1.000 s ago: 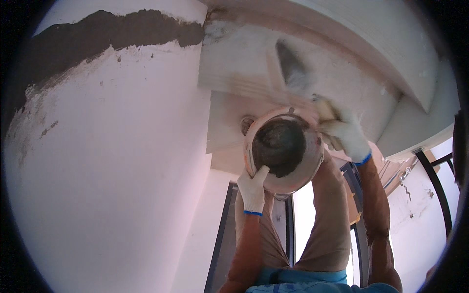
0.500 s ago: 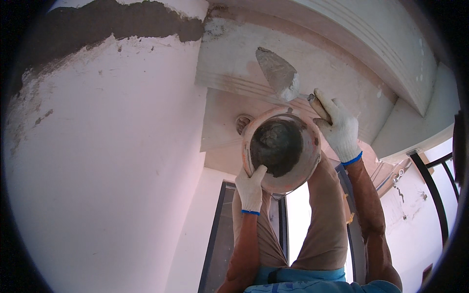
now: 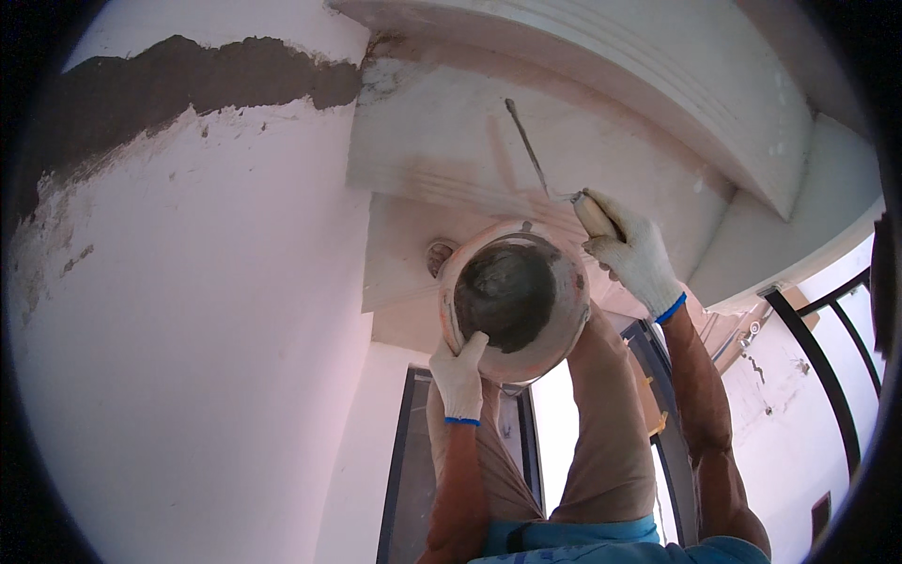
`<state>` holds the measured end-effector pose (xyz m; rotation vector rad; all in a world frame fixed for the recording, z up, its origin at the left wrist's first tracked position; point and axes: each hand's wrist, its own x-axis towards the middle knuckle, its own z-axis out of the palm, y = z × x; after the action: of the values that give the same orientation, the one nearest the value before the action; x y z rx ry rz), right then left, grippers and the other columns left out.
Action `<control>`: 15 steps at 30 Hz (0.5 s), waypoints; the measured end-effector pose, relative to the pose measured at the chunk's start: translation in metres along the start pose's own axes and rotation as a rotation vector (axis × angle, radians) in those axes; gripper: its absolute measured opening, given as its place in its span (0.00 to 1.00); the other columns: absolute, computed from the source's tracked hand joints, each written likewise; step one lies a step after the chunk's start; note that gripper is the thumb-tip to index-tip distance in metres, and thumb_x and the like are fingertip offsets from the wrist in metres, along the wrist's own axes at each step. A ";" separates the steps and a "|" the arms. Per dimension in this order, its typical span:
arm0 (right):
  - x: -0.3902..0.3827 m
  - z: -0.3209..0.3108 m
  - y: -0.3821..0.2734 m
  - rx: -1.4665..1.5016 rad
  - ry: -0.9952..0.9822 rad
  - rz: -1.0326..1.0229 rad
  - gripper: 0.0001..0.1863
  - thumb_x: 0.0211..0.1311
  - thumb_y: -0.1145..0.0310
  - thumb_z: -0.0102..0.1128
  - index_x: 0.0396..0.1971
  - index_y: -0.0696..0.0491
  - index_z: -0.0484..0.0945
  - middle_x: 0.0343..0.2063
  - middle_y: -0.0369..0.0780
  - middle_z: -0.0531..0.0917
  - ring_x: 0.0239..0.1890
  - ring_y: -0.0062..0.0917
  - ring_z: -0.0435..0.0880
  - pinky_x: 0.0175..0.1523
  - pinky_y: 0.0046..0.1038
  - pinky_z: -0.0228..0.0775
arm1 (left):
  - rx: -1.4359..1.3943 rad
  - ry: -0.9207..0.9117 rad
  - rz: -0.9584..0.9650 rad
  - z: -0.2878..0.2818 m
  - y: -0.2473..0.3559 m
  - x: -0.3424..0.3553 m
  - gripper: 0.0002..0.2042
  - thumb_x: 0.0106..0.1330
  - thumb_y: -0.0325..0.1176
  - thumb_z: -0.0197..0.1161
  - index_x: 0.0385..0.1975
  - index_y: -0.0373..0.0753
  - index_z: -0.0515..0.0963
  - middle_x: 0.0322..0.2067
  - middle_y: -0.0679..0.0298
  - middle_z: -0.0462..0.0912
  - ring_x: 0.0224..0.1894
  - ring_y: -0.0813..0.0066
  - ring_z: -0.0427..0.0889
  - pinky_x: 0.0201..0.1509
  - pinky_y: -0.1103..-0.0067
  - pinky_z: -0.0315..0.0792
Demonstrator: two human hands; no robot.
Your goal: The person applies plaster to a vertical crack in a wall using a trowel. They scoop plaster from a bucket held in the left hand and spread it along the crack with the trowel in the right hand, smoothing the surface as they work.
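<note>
- Grasping the rim of a pale bucket (image 3: pixel 567 303) with the left hand (image 3: pixel 458 381), with the thumb hooked over the edge on the near left side.
- Clasping a trowel (image 3: pixel 528 148) by its stubby handle (image 3: pixel 595 216) in the right hand (image 3: pixel 641 256), with fingers wrapped round; gloved in white with blue cuffs on both sides.
- Placed in front of the legs (image 3: pixel 601 414), with the bucket's mouth turned up toward the head and pale steps (image 3: pixel 451 141) beyond; cannot quite tell from this angle whether propped on a knee or borne by the left hand alone.
- Could tip and spill mortar (image 3: pixel 507 287) over the steps, from a slipping thumb or a nudge of the knee.
- Could also shed bits off the trowel, from tilting the blade while clear of the bucket.
- Looks well used: smeared and pinkish round the bucket's rim, dark grey and uneven in the mortar.
- Shows almost edge-on in the trowel's blade, as a thin dark strip pointing up and left.
- Runs in a rough dark grey band (image 3: pixel 225 80) across the white wall (image 3: pixel 207 282) at left.
</note>
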<state>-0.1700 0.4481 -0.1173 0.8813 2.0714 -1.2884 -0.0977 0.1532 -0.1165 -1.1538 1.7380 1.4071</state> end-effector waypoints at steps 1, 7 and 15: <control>0.001 -0.004 0.000 -0.004 -0.025 -0.033 0.36 0.54 0.73 0.68 0.68 0.56 0.76 0.33 0.44 0.87 0.25 0.24 0.85 0.32 0.28 0.78 | 0.021 0.001 0.019 0.000 0.000 0.000 0.19 0.64 0.27 0.71 0.52 0.22 0.82 0.45 0.58 0.88 0.45 0.73 0.84 0.51 0.76 0.78; 0.000 -0.033 -0.017 0.131 -0.182 0.081 0.35 0.56 0.74 0.66 0.69 0.56 0.76 0.28 0.37 0.83 0.21 0.17 0.79 0.23 0.22 0.71 | -0.027 0.002 -0.003 0.004 0.001 0.001 0.22 0.61 0.26 0.73 0.54 0.23 0.82 0.47 0.58 0.87 0.46 0.70 0.84 0.54 0.75 0.77; -0.020 -0.077 -0.025 -0.015 -0.271 0.178 0.38 0.54 0.73 0.69 0.69 0.57 0.76 0.26 0.36 0.83 0.20 0.17 0.79 0.22 0.21 0.71 | -0.056 -0.008 0.036 0.003 -0.005 0.004 0.22 0.62 0.26 0.73 0.54 0.22 0.81 0.47 0.57 0.87 0.47 0.69 0.84 0.54 0.74 0.77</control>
<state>-0.1844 0.5049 -0.0584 0.8142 1.7508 -1.2214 -0.0952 0.1552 -0.1228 -1.1502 1.7316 1.4890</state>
